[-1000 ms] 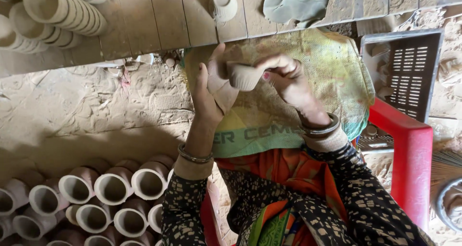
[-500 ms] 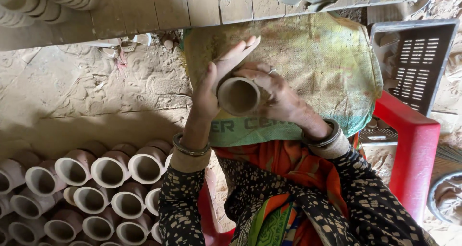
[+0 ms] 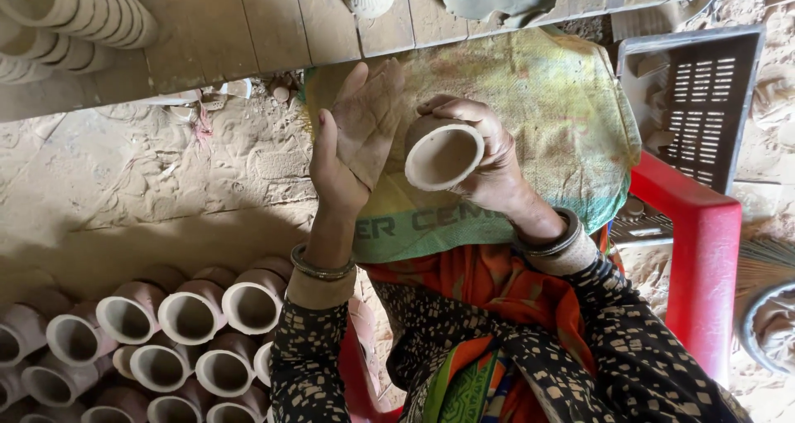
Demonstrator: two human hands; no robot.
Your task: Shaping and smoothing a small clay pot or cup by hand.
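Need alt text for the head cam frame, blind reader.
Seen from above, a seated person's right hand grips a small unfired clay cup, mouth toward the camera, while the open left hand is raised beside it. Rows of similar clay cups lie stacked on the sandy ground at lower left.

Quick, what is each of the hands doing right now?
Left hand: open, palm flat, holding nothing, beside the clay cup.
Right hand: closed around the clay cup.
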